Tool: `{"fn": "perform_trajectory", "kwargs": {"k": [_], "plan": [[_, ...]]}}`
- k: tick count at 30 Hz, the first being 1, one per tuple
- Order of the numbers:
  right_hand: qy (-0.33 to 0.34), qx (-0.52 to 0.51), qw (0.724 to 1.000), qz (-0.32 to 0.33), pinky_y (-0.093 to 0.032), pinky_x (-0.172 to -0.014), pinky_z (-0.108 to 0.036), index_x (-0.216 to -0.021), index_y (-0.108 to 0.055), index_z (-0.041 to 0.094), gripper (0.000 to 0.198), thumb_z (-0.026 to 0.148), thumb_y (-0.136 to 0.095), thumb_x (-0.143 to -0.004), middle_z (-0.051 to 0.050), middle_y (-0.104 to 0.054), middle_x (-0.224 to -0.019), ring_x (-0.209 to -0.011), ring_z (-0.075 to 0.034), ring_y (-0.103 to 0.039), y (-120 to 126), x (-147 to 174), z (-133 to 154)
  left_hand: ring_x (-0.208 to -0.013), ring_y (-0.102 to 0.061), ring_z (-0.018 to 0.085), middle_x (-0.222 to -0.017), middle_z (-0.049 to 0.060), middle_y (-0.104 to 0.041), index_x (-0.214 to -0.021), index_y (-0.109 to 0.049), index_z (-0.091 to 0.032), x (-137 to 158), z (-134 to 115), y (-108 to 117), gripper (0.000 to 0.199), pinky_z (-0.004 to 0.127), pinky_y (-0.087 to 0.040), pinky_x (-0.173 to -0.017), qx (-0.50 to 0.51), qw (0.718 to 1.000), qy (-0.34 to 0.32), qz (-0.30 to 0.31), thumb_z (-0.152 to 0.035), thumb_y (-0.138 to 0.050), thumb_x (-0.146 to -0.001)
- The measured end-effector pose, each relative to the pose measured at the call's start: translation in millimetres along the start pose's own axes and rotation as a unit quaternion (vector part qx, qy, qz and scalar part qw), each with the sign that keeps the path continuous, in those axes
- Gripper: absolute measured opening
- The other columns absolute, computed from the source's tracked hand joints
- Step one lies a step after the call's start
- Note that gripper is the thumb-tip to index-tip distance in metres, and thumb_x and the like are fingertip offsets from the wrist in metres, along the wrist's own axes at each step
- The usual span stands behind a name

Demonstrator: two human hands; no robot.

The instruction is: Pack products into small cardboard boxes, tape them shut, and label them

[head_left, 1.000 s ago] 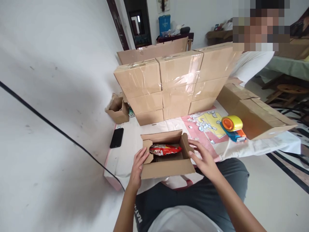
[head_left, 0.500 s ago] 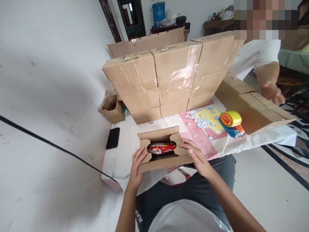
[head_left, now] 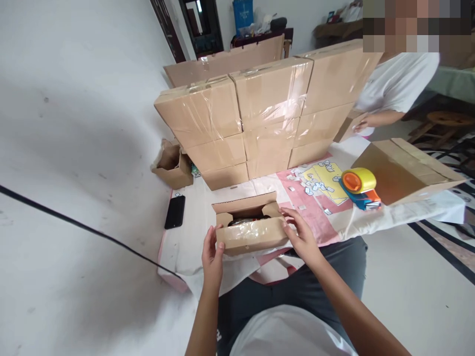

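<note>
A small cardboard box (head_left: 232,247) stands at the near edge of the cloth-covered table, its top uncovered. My left hand (head_left: 213,254) grips its left end, thumb at the front corner. My right hand (head_left: 301,236) holds the right end, its fingers along the side and top edge. Clear tape (head_left: 252,230) shines on the near panel, which now hides most of the inside. Only a sliver of a dark, shiny packet (head_left: 247,221) shows in the opening. The far flap (head_left: 245,201) stands up, and the short end flaps are tucked inward.
Several taped boxes (head_left: 272,94) are stacked behind. A yellow tape roll sits on a blue and orange tape dispenser (head_left: 361,190) at right, beside a larger box (head_left: 406,165). A phone (head_left: 174,212) and an opened carton (head_left: 172,165) lie left. A person (head_left: 399,81) stands behind right, one hand on a box.
The box's near side has come up into view and covers most of the red packet. The other person's arm moved from above the large box back to a box by the stack.
</note>
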State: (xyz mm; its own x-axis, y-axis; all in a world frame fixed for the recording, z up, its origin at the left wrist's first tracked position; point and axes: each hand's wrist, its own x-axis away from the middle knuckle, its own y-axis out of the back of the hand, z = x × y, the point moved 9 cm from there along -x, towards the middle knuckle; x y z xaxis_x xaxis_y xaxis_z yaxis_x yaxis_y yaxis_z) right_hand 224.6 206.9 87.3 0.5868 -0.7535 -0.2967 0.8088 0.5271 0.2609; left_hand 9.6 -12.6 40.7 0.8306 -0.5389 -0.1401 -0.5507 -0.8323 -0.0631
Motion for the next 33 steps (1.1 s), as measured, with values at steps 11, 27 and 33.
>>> {"fn": "perform_trajectory", "kwargs": {"k": [11, 27, 33], "plan": [[0.019, 0.008, 1.000, 0.004, -0.046, -0.104, -0.046, -0.131, -0.057, 0.029, 0.032, 0.032, -0.047, -0.101, -0.010, -0.057, -0.132, -0.129, -0.027, -0.052, -4.5, -1.1, 4.0, -0.142, -0.047, 0.023, -0.145, 0.008, -0.059, -0.138, -0.055, -0.028, 1.6, -6.3, -3.3, 0.047, 0.043, -0.032, -0.122, -0.004, 1.000, -0.010, -0.012, -0.038, -0.063, -0.093], [0.088, -0.027, 0.995, -0.046, -0.047, -0.103, -0.038, -0.126, -0.062, 0.027, 0.030, 0.028, -0.047, -0.100, -0.010, -0.061, -0.126, -0.124, -0.023, -0.056, -5.1, 1.0, 3.4, -0.141, -0.046, 0.038, -0.141, 0.005, -0.061, -0.057, -0.059, -0.018, -12.1, 9.8, 8.4, 0.033, 0.063, -0.028, -0.119, 0.061, 0.997, -0.028, -0.026, -0.038, -0.079, -0.075], [0.084, -0.051, 0.994, -0.046, -0.043, -0.109, -0.040, -0.127, -0.061, 0.029, 0.031, 0.025, -0.045, -0.100, -0.010, -0.059, -0.129, -0.127, -0.023, -0.054, -7.7, 3.9, -1.3, -0.131, -0.056, 0.038, -0.129, 0.010, -0.068, -0.057, -0.054, -0.019, -10.5, -9.0, 4.3, 0.039, 0.058, -0.045, -0.109, -0.027, 0.993, -0.106, -0.054, -0.045, -0.069, -0.082]]}}
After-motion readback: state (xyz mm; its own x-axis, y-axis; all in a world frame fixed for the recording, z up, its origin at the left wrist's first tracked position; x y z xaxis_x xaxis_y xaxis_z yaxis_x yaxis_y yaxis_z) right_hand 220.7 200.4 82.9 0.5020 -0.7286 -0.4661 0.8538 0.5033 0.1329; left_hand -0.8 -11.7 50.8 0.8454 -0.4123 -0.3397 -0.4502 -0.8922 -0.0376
